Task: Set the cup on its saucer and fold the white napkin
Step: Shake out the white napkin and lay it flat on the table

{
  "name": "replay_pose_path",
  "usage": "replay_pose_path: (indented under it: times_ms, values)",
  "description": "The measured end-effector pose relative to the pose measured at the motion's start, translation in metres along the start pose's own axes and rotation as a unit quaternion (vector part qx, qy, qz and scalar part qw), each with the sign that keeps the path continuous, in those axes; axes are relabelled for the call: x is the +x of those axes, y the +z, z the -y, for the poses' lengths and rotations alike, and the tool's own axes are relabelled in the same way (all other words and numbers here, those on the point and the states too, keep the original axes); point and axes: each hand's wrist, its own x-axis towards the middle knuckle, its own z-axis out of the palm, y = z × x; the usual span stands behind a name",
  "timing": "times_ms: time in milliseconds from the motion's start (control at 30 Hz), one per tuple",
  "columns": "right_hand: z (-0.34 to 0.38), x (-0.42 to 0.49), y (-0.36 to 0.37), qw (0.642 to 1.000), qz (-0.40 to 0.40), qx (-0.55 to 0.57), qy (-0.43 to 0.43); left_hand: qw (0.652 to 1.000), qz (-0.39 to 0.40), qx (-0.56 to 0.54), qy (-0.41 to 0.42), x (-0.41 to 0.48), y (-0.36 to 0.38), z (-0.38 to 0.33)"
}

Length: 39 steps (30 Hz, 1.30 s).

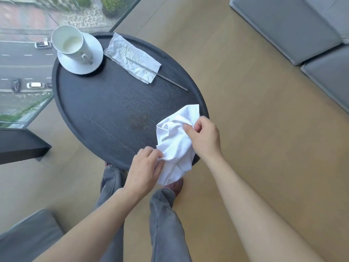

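A white cup point(70, 44) with a handle stands on its white saucer point(94, 50) at the far left of the round black table point(98, 110). The white napkin point(176, 140) is crumpled at the table's near right edge and hangs partly over it. My left hand point(144, 167) pinches the napkin's lower left corner. My right hand point(203, 138) grips its upper right part between thumb and fingers.
A creased paper wrapper point(132, 57) lies beside the saucer with a thin metal stick point(173, 83) poking out from under it. Grey sofa cushions point(294, 27) sit at the upper right. A glass wall point(24, 63) stands behind the table. My legs are below the table's edge.
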Motion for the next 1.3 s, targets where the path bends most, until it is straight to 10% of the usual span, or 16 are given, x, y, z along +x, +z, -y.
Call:
replay_pose_path:
  times_ms: [467,767,1100,1300]
  values:
    - [0.026,-0.001,-0.029,0.936,0.162,0.308,0.063,0.937,-0.052,-0.315,-0.14,0.006,-0.067,-0.025]
    - [0.058,-0.025,-0.047,0.942,0.282,0.1,-0.153,0.916,-0.092,-0.369,-0.124,0.007,-0.095,-0.051]
    - [0.076,-0.011,-0.042,0.921,0.109,-0.073,-0.366,0.953,-0.03,-0.297,-0.053,0.01,-0.128,-0.04]
    - [0.089,-0.003,-0.075,0.939,0.025,-0.089,-0.331,0.978,0.026,-0.207,-0.022,-0.002,-0.144,-0.031]
